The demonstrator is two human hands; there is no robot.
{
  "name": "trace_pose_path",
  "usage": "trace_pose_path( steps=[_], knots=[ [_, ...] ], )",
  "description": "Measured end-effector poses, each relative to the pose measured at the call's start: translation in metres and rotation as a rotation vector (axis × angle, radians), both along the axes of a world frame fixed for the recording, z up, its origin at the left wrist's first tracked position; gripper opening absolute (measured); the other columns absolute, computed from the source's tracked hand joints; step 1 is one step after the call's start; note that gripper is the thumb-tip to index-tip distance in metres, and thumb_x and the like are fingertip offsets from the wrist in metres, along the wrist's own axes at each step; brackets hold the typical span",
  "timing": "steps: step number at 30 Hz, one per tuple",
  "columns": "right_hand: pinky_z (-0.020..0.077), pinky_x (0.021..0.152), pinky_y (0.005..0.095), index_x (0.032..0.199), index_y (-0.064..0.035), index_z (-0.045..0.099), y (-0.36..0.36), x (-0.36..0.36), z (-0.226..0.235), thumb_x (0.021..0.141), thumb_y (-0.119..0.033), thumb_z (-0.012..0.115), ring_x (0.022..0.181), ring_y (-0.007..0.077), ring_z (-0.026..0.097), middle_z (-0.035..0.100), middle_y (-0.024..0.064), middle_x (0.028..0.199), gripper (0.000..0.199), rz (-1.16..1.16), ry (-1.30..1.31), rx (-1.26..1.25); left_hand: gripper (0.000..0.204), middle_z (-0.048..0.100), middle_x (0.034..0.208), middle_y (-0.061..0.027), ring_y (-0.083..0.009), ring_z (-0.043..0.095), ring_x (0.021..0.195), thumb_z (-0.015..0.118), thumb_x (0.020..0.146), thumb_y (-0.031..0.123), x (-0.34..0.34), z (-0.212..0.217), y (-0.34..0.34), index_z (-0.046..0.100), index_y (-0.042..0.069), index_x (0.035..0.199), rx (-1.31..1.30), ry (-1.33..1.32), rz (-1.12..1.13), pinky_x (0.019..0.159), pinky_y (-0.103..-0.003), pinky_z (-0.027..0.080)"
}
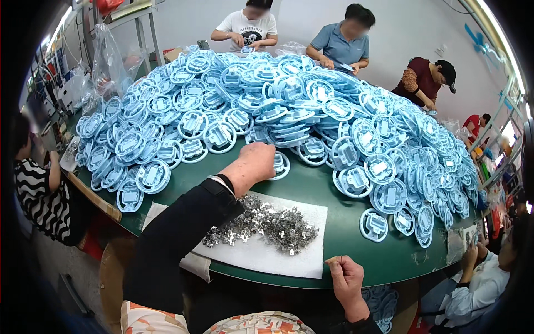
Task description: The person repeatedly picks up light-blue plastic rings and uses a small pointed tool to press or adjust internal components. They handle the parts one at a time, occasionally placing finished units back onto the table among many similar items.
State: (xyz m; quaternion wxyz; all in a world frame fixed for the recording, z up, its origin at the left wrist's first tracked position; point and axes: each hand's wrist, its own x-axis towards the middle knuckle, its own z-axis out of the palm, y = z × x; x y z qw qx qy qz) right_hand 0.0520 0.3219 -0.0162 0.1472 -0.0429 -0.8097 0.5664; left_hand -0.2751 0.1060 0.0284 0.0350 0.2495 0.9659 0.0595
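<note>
While the head view looks down over the round green table (311, 189), the left hand (255, 161) is seen stretched out from a black sleeve to the foot of a great heap of pale blue round plastic discs with rectangular centres (289, 100), where one such disc (280, 165) lies just beside and partly under it. The fingers are curled downward over that disc; how firmly it is gripped cannot be told, since they are hidden behind the knuckles. A pile of small silvery metal clips (267, 222) is spread on a white foam sheet (267, 259) close to the near edge, apparently kept within easy reach. The right hand (346, 281) rests at the table's rim, its finger and thumb pinched together on something small and pale that cannot be made out. Other people are seated around the table.
</note>
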Motion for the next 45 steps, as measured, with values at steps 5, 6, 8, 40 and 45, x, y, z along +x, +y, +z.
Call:
trace_pose_path(
  steps=[5, 6, 8, 40, 45],
  knots=[
    [0.043, 0.057, 0.0233, 0.092, 0.0032, 0.069, -0.001, -0.001, -0.002, 0.097, -0.009, 0.064, 0.061, 0.0051, 0.051, 0.06, 0.0009, 0.067, 0.014, 0.016, 0.082, -0.004, 0.06, 0.072, 0.108, -0.0172, -0.0361, 0.068, 0.105, 0.079, 0.071, 0.026, 0.012, 0.018, -0.018, 0.061, 0.007, 0.125, 0.024, -0.053, -0.072, 0.091, -0.045, 0.054],
    [0.0421, 0.057, 0.0229, 0.093, 0.0032, 0.069, 0.0, -0.001, -0.003, 0.098, -0.009, 0.064, 0.06, 0.0048, 0.05, 0.06, -0.0001, 0.067, 0.014, 0.021, 0.093, 0.001, 0.061, 0.072, 0.108, -0.0174, -0.0362, 0.068, 0.105, 0.08, 0.07, 0.026, 0.015, 0.024, -0.02, 0.061, 0.007, 0.125, 0.047, -0.037, -0.059, 0.091, -0.045, 0.054],
    [0.0378, 0.055, 0.0216, 0.096, 0.003, 0.068, 0.001, 0.001, -0.005, 0.1, -0.011, 0.062, 0.059, 0.0032, 0.045, 0.057, -0.0023, 0.067, 0.016, 0.04, 0.072, -0.071, 0.063, 0.071, 0.108, -0.0179, -0.0364, 0.068, 0.105, 0.081, 0.07, 0.025, 0.025, 0.038, -0.027, 0.061, 0.007, 0.126, 0.092, -0.005, -0.031, 0.091, -0.045, 0.054],
    [0.0407, 0.054, 0.0186, 0.118, -0.0002, 0.065, -0.031, 0.024, 0.039, 0.102, -0.019, 0.064, 0.065, 0.0045, 0.056, 0.066, 0.0016, 0.086, 0.025, 0.251, -0.293, -0.559, 0.038, 0.068, 0.106, -0.0029, -0.0084, 0.063, 0.091, 0.058, 0.106, 0.029, 0.285, -0.024, -0.04, 0.062, 0.0, 0.131, 1.737, -1.129, 0.173, 0.085, -0.027, 0.053],
    [0.0402, 0.056, 0.0185, 0.114, 0.0027, 0.068, -0.02, 0.029, 0.039, 0.101, -0.018, 0.066, 0.065, 0.0039, 0.053, 0.066, 0.0006, 0.084, 0.024, 0.323, -0.315, -0.505, 0.036, 0.069, 0.097, 0.0008, -0.0042, 0.058, 0.085, 0.064, 0.103, 0.031, 0.295, -0.036, -0.06, 0.069, 0.002, 0.123, 1.562, -1.123, 0.155, 0.076, -0.021, 0.049]
  ],
)
